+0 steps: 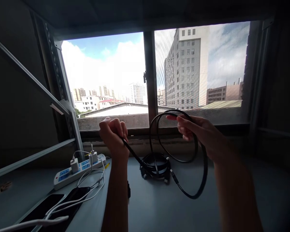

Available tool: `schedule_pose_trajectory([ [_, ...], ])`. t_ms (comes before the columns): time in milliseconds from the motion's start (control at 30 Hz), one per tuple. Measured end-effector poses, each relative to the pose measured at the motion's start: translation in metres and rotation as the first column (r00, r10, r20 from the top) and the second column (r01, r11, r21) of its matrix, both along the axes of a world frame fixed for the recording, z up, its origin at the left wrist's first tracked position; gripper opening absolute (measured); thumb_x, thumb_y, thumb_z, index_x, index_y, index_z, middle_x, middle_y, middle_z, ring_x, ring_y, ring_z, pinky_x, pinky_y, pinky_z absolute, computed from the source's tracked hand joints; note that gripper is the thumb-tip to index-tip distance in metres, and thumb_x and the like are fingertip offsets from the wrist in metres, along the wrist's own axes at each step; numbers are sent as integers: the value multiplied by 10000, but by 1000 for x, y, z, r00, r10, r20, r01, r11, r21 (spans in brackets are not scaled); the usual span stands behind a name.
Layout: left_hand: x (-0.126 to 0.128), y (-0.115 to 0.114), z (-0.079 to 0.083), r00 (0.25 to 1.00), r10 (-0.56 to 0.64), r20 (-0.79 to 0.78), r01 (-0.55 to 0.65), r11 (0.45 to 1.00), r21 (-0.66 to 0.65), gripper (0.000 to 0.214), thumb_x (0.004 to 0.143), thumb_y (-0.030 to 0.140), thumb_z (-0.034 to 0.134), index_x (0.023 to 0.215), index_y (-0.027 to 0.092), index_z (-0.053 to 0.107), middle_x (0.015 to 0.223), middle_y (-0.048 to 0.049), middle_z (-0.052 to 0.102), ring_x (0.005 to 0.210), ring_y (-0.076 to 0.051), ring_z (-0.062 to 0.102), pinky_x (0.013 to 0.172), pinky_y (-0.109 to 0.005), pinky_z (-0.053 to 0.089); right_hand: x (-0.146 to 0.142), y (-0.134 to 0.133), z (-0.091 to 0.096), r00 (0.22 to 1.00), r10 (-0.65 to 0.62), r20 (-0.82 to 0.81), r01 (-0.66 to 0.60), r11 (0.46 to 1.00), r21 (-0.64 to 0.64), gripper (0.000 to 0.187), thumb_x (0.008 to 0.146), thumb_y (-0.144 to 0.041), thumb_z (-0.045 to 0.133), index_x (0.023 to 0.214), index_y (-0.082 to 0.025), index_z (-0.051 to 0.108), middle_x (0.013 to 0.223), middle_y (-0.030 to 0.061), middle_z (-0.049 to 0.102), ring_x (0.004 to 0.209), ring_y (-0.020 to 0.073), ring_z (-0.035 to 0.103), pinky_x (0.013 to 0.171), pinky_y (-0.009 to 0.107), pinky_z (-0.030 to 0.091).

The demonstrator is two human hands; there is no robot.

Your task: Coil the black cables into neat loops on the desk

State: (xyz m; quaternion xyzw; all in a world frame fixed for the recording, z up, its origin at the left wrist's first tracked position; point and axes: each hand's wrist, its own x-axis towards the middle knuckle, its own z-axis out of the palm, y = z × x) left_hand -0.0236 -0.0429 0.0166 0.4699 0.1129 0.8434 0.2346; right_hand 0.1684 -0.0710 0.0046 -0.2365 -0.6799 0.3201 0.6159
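A long black cable (204, 174) runs between my two hands, above a table (174, 212). My left hand (114, 137) is closed in a fist around one stretch, which slants down toward the middle. Loops of the cable hang from my right hand (199, 130), pinched between thumb and fingers. One end with a metal-tipped connector (174, 177) dangles below the loops. Behind it on the table lies a coiled bundle of black cables (154, 166) with several plugs showing. Whether the held cable joins that bundle I cannot tell.
At the left sits a white power strip (79, 170) with two chargers plugged in. White cords (96, 196) trail from it over two dark phones (72, 199). A metal shelf frame (70, 96) surrounds the window (151, 80). A small black object (129, 189) lies beside my left forearm.
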Motion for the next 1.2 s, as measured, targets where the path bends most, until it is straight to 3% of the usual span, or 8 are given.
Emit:
schedule_pose_trajectory([
  [200, 3, 3, 2, 985, 136, 109, -136, 991, -10, 422, 735, 104, 366, 346, 196, 230, 322, 56, 182, 261, -59, 175, 319, -246, 104, -6, -5, 0, 995, 85, -57, -90, 993, -82, 369, 804, -483, 690, 872, -132, 598, 741, 17, 455, 405, 51, 328, 284, 100, 165],
  [300, 13, 4, 0, 986, 145, 85, -140, 988, -65, 427, 730, 105, 361, 335, 197, 227, 312, 58, 183, 263, -59, 179, 325, -242, 97, -18, -11, -2, 987, 127, 102, -120, 990, -73, 326, 789, -394, 725, 960, -146, 599, 652, -24, 433, 398, 50, 331, 314, 103, 227],
  [467, 31, 8, -10, 958, 281, -62, -286, 953, -97, 443, 777, 124, 377, 347, 184, 285, 319, 56, 236, 310, -58, 242, 367, -231, 175, -35, -17, -10, 950, 58, 306, -53, 998, -24, 331, 721, -223, 775, 987, -146, 594, 806, 12, 567, 468, 87, 459, 368, 125, 367],
  [600, 40, 2, -13, 904, 355, -238, -383, 920, -85, 475, 863, 241, 383, 397, 174, 322, 354, 51, 291, 348, -53, 282, 403, -217, 242, -35, -11, -14, 928, -48, 369, 23, 997, 73, 50, 768, -132, 650, 795, -132, 608, 564, -42, 512, 453, 94, 451, 373, 115, 335],
  [833, 38, -2, -9, 805, 172, -567, -345, 914, -213, 363, 712, 487, 628, 879, 197, 488, 489, 52, 515, 441, -100, 491, 456, -208, 358, -4, 12, -9, 885, -406, 226, 336, 895, 294, 149, 758, -181, 541, 679, -149, 663, 474, -47, 431, 421, 93, 383, 370, 148, 276],
  [967, 31, 8, -14, 663, 213, -717, -383, 920, -81, 496, 623, 461, 715, 1012, 212, 533, 851, -36, 615, 744, -151, 574, 583, -230, 413, 15, 13, -5, 815, -567, 118, 512, 801, 311, 175, 724, -237, 553, 726, -137, 697, 446, -36, 418, 381, 108, 375, 344, 168, 258],
  [1067, 33, 18, -19, 592, 85, -801, -233, 970, -69, 421, 657, 385, 706, 1015, 213, 569, 928, -43, 617, 827, -157, 569, 624, -226, 419, 17, 7, -3, 816, -576, 46, 524, 772, 361, 193, 715, -258, 558, 746, -141, 708, 444, -30, 435, 374, 110, 387, 339, 163, 265],
  [1200, 41, 34, -27, 677, -63, -733, -82, 984, -161, 221, 788, 362, 552, 740, 153, 607, 649, -22, 614, 629, -120, 571, 580, -220, 415, 6, 1, -2, 795, -602, -72, 568, 697, 437, 156, 700, -222, 567, 715, -166, 712, 466, -28, 474, 391, 107, 419, 355, 159, 309],
])
